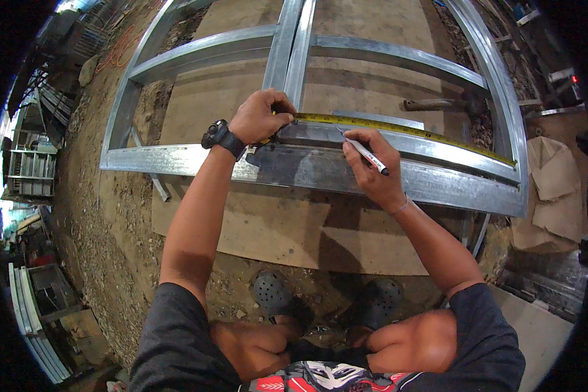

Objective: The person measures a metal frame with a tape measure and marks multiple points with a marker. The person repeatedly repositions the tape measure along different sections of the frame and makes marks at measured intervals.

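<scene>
Left hand [260,116] pins a yellow steel measuring tape [405,130] along the grey galvanised metal frame [176,159]; right hand [372,163] grips a white marker pen [367,155] — a slipping tape would likely misplace the mark.

A single head-worn fisheye view looks steeply down from above a squatting person, facing forward over the knees and dark perforated clogs [272,292] at the lower edge. Both forearms enter from below and reach to the picture's middle, so the camera sits close over the work. The grey galvanised steel frame [176,159] lies on bare plywood sheets [294,225] across the upper half, its straight rails bending toward the dark round rim. No second view shares the scene.
</scene>
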Tool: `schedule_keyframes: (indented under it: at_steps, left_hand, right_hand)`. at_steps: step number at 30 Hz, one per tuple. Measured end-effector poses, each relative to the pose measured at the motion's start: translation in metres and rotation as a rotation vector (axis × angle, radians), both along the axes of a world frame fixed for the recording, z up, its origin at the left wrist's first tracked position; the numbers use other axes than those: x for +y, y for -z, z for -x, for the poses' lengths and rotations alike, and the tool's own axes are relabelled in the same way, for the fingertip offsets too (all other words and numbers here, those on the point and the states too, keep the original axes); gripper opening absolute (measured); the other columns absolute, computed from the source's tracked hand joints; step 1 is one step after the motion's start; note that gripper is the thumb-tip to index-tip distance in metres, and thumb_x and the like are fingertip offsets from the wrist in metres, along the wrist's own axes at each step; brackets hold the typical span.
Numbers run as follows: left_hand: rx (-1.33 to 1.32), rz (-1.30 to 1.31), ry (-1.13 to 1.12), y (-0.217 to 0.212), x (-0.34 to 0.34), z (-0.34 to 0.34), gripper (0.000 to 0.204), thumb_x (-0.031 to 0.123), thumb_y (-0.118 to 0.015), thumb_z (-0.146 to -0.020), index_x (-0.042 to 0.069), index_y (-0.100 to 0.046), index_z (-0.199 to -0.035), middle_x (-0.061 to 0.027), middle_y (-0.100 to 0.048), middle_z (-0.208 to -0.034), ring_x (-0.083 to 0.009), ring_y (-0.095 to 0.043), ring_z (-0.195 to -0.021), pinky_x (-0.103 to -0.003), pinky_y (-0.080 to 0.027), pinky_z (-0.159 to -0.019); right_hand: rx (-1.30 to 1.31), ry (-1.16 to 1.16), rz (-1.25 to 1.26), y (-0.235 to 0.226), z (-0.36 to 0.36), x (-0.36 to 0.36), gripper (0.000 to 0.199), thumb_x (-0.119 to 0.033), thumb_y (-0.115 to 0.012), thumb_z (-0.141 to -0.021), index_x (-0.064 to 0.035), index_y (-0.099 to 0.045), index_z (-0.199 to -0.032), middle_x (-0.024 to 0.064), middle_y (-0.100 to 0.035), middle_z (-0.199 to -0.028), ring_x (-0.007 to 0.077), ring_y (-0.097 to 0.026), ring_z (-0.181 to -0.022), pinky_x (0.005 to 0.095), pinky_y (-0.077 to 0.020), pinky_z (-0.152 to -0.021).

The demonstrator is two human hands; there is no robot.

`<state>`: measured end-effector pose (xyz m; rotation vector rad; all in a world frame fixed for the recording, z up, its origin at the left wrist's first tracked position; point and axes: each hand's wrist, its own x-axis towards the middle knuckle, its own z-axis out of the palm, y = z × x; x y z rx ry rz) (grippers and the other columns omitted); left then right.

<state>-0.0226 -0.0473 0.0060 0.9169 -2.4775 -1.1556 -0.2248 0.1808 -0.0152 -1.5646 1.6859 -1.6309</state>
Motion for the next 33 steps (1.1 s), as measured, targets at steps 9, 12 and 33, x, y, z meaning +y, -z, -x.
schedule_keyframes:
  at_steps: [9,12,33]
  left_hand:
    - [-0.032,0.017,-0.012,-0.0017,0.0009,-0.0003,0.019,0.013,-0.08,-0.086,0.002,-0.08,-0.101,-0.0137,-0.079,-0.102,-0.0256,-0.076,-0.097,-0.037,-0.059,-0.091]
    - [-0.031,0.027,-0.008,-0.002,0.0012,-0.0001,0.019,0.013,-0.08,-0.085,0.002,-0.08,-0.101,-0.0142,-0.079,-0.102,-0.0266,-0.077,-0.098,-0.038,-0.059,-0.091]
    - [-0.01,0.023,0.0,-0.0038,0.0024,-0.0004,0.019,0.013,-0.08,-0.085,0.002,-0.08,-0.1,-0.0139,-0.078,-0.1,-0.0251,-0.076,-0.095,-0.037,-0.059,-0.088]
  right_hand:
    - [0.044,-0.016,0.034,0.0037,0.0015,-0.0014,0.017,-0.009,-0.074,-0.102,-0.0045,-0.071,-0.118,0.0068,-0.073,-0.098,0.0111,-0.068,-0.084,0.0273,-0.0544,-0.075]
    - [0.057,-0.014,0.038,0.0039,0.0023,-0.0012,0.017,-0.009,-0.074,-0.101,-0.0043,-0.071,-0.117,0.008,-0.074,-0.099,0.0127,-0.069,-0.085,0.0284,-0.0552,-0.076]
    - [0.022,-0.018,0.027,-0.0002,0.0,-0.0005,0.018,-0.005,-0.074,-0.097,-0.0029,-0.071,-0.114,0.0137,-0.074,-0.103,0.026,-0.074,-0.089,0.0348,-0.0582,-0.08]
